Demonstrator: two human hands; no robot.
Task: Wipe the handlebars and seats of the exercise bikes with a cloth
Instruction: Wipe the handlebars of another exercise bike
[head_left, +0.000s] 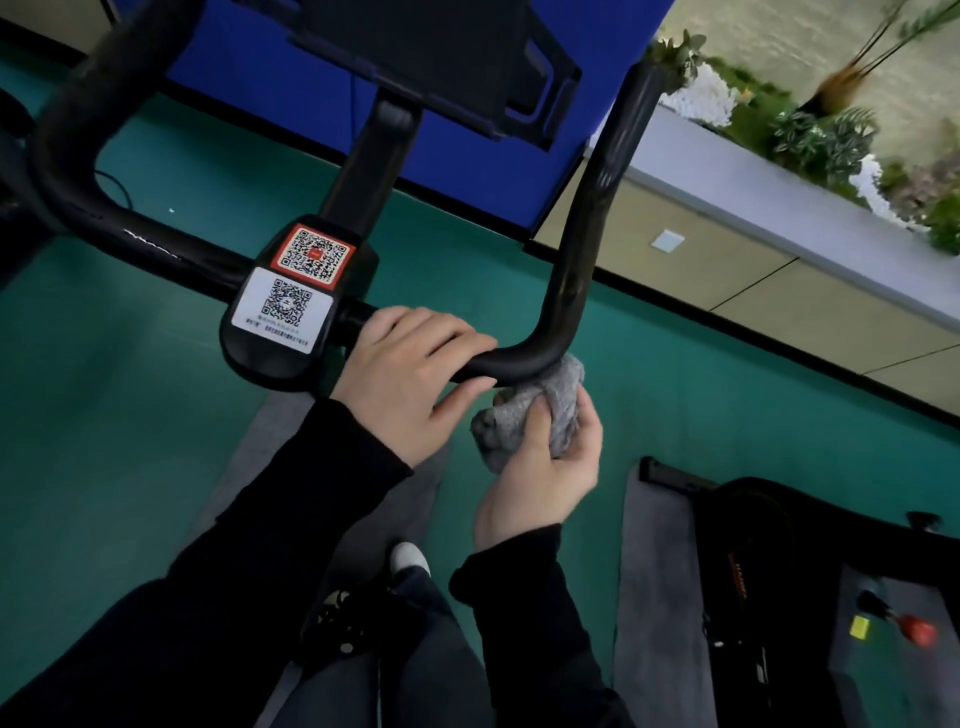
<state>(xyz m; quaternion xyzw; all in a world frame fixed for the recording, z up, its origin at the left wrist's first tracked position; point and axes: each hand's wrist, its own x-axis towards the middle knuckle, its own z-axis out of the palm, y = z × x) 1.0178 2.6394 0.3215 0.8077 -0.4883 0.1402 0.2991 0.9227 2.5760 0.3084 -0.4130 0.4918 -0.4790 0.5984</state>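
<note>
Left hand (410, 374): we see it on the handlebar (571, 249), just R of the centre block (270, 358); fingers draped over the top, thumb under.
Right hand (540, 467): palm up, fingers curled round the cloth (524, 415).
Cloth: grey, bunched, touching the underside of the bar's R bend.
Centre block: 2 QR stickers (283, 306).
Floor (130, 415): green; 2nd bike (753, 545) lower R.
</note>
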